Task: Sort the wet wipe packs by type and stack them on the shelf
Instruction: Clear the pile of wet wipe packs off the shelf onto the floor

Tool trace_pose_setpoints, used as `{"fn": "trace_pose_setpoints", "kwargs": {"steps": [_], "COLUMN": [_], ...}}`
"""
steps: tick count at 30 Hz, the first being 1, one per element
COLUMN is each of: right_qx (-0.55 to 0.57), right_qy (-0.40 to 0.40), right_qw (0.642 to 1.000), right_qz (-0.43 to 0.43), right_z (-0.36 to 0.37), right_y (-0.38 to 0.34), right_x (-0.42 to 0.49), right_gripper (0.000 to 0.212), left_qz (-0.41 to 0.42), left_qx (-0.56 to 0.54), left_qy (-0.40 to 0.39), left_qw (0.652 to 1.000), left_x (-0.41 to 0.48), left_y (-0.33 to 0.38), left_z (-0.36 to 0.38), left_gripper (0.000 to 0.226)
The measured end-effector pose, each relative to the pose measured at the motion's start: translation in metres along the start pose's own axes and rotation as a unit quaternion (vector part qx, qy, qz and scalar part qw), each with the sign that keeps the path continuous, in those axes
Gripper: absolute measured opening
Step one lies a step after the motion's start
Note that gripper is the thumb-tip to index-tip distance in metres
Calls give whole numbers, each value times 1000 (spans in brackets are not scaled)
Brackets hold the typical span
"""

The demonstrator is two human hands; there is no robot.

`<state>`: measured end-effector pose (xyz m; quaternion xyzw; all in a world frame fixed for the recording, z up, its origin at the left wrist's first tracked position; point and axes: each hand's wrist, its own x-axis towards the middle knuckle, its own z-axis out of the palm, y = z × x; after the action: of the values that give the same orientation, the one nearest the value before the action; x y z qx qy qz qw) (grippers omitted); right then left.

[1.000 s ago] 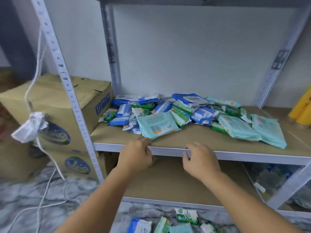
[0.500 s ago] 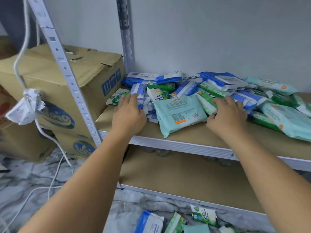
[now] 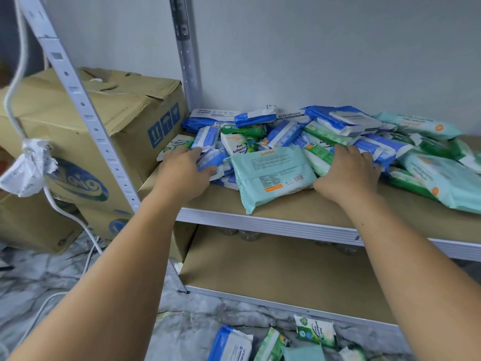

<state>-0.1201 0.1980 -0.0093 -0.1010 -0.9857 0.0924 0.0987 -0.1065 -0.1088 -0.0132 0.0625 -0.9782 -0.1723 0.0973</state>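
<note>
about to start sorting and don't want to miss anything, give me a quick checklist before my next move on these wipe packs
1. Sorted by type: not ok; blue packs, green packs and a teal pack lie mixed together.
2. Hands free: ok; left hand and right hand rest on packs, gripping nothing.
3. Teal pack reachable: ok; on top, at the front, between the hands.
4. Stacking room: ok; bare board shows at the shelf front.
5. All packs up: not ok; floor packs lie below.

Bare left hand and bare right hand.
</note>
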Motion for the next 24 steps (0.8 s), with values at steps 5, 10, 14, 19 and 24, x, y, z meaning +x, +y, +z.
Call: {"fn": "trace_pose_setpoints", "kwargs": {"steps": [5, 10, 14, 19, 24], "right_qx": [-30, -32, -33, 2, -5], "right_qy": [-33, 11, 43, 76, 100], "right_qw": [999, 999, 999, 996, 995], "right_qz": [11, 3, 7, 45, -19], "right_z": [-1, 2, -3, -19, -38], "right_y": [2, 10, 14, 23, 28], "right_x": [1, 0, -7, -32, -81], "right_gripper": [66, 54, 45, 43, 37], "left_qz": [-16, -47, -89, -75, -20], "left_qx": [-71, -89, -129, -159, -131], "left_qy": [-67, -38, 46, 99, 135], "left_qw": [995, 994, 987, 979, 982], "left_x": [-10, -12, -20, -46, -78], "left_y": [-7, -3, -4, 10, 27], "left_z": [-5, -8, -10, -19, -24], "left_gripper": [58, 60, 42, 39, 56]}}
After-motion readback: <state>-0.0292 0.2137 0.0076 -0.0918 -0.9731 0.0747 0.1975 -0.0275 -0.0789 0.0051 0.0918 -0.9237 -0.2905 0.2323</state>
